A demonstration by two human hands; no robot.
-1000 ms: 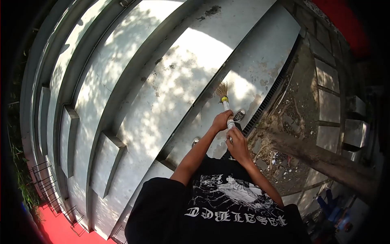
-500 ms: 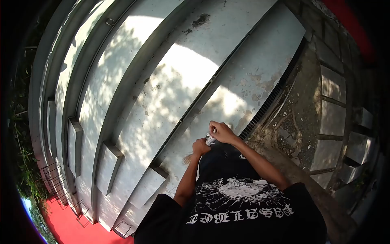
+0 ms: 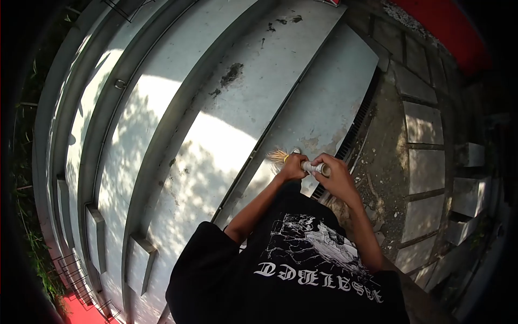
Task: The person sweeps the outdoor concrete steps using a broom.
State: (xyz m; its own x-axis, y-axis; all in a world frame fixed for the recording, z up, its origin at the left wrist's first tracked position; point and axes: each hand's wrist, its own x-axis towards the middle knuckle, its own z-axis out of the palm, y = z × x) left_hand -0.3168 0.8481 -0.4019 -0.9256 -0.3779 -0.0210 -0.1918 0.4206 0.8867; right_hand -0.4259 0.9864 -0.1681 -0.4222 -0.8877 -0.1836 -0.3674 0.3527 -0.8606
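Note:
A short stick broom with a white-wrapped handle (image 3: pixel 308 167) lies across both my hands, in front of my body. My left hand (image 3: pixel 293 167) is closed around it close to the bristles. Those thin, straw-coloured bristles (image 3: pixel 278 156) fan out to the left, past my left knuckles. At the handle's round butt end, my right hand (image 3: pixel 337 177) has its fingers curled round the wrapped part; some fingertips are hidden. Below the hands is my black printed T-shirt (image 3: pixel 302 259). Part of a foot (image 3: pixel 296 151) shows just beyond my left hand.
Wide pale concrete steps (image 3: pixel 226 140) with peeling patches run diagonally on the left. A dark slotted drain grate (image 3: pixel 359 121) borders the lowest step. Right of it lie dirt ground (image 3: pixel 386 156) and square paving slabs (image 3: pixel 426 171). Raised blocks (image 3: pixel 141 264) stand on the steps.
The broom has turned, so its bristles now point up-left instead of down-left. Both hands have moved; the right has shifted right and down, to the handle's butt end. My view has also shifted.

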